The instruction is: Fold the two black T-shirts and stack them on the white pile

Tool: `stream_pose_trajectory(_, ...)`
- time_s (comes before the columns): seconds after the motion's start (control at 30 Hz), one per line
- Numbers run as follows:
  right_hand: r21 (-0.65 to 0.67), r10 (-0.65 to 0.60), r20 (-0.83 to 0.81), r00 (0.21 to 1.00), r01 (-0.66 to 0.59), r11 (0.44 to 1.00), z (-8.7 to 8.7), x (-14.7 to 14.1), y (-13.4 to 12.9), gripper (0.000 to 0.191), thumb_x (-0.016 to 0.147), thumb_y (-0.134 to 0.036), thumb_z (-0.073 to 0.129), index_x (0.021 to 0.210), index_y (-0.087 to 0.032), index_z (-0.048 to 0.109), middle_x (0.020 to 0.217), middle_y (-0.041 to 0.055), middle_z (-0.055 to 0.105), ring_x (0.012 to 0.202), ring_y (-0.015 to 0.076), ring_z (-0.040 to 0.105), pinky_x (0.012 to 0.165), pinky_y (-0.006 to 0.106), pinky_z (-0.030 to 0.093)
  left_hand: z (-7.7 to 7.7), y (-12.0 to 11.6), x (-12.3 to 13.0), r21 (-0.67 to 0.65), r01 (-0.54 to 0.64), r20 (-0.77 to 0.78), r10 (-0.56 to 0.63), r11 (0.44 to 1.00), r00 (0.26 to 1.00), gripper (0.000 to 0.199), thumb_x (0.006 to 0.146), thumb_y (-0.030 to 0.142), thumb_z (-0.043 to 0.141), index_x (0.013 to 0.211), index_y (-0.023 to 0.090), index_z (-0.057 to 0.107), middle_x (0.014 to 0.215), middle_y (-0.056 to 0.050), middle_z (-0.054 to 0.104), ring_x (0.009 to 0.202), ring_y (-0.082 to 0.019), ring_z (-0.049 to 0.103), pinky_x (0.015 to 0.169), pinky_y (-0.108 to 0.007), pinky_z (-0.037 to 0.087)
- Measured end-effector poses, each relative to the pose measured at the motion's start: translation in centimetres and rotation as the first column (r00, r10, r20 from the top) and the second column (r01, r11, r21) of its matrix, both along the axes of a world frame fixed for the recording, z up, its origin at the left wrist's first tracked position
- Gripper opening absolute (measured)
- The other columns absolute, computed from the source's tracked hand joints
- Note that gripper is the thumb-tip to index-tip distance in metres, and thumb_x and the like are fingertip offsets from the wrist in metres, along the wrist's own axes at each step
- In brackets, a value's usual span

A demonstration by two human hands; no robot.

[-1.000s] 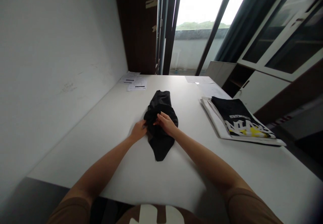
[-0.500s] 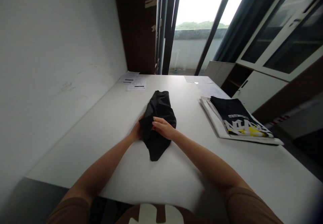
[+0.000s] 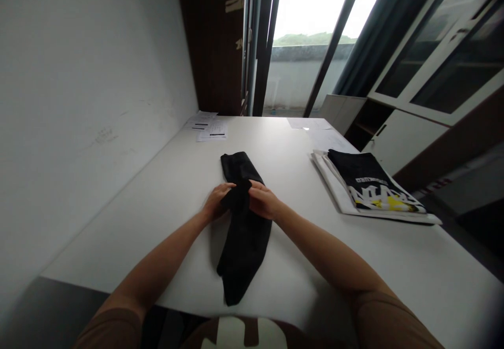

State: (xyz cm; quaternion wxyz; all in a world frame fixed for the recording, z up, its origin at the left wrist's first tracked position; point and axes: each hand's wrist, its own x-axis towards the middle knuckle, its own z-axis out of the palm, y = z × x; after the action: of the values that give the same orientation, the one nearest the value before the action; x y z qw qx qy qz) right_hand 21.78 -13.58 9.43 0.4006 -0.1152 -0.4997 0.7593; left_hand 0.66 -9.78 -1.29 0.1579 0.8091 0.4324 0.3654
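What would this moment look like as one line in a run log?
left hand: holding black cloth | right hand: holding black cloth | folded clothes: on white table, right of cloth

A long black cloth (image 3: 246, 241) lies on the white table (image 3: 299, 181), bunched mid-length.

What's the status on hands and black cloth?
Left hand, right hand: both holding black cloth. Cloth runs lengthwise over white table. Folded stack at right, apart from cloth.
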Motion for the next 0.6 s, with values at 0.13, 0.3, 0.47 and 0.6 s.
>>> stream_pose_trajectory(0.13, -0.029, -0.174, 0.013, 0.985, 0.174, 0.984, 1.7, 2.0, 1.1, 0.035, 0.078, -0.049, 0.079, 0.085, -0.023, 0.056, 0.073, -0.0024, 0.058, 0.064, 0.0143, 0.056, 0.061, 0.026, 0.05, 0.7, 0.9, -2.0, 0.068, -0.282, -0.017, 0.284, 0.957, 0.959, 0.006, 0.087, 0.024, 0.06, 0.082, 0.021, 0.058, 0.11, -0.009, 0.067, 0.105, -0.024, 0.061, 0.096, -0.039, 0.048)
stream_pose_trajectory(0.3, 0.116, -0.055, 0.167, 0.985, 0.036, 0.993, 2.8, 4.5, 1.8, 0.053, 0.071, -0.067, 0.078, 0.07, -0.024, 0.047, 0.065, -0.0004, 0.054, 0.058, 0.0156, 0.052, 0.056, 0.031, 0.048, 0.6, 2.4, -5.1, -0.122, -0.593, 0.001, 0.598, 0.796, 0.802, 0.025, 0.098, 0.027, 0.04, 0.077, 0.023, 0.053, 0.085, -0.004, 0.066, 0.082, -0.019, 0.062, 0.08, -0.031, 0.049)
stream_pose_trajectory(0.47, 0.219, 0.171, 0.491, 0.854, -0.311, 0.925, 2.7, 8.3, 5.0, 0.066, 0.061, -0.084, 0.074, 0.066, -0.02, 0.059, 0.065, 0.0058, 0.063, 0.063, 0.0196, 0.06, 0.06, 0.033, 0.05, -0.3, 2.9, -4.8, -0.173, -0.398, -0.037, 0.398, 0.901, 0.917, 0.017, 0.094, 0.025, 0.05, 0.09, 0.022, 0.067, 0.094, -0.004, 0.074, 0.093, -0.021, 0.068, 0.091, -0.034, 0.051)
stream_pose_trajectory(0.6, 0.201, -0.038, 0.841, 0.539, -0.247, 0.948, 0.1, 11.0, 9.0, 0.054, 0.08, -0.071, 0.069, 0.087, -0.017, 0.068, 0.071, 0.0068, 0.069, 0.057, 0.016, 0.06, 0.061, 0.03, 0.05, -0.6, 2.1, -2.5, -0.143, -0.196, -0.042, 0.192, 0.97, 0.98, 0.042, 0.083, 0.022, 0.065, 0.125, 0.021, 0.065, 0.13, -0.008, 0.068, 0.124, -0.025, 0.06, 0.111, -0.042, 0.044)
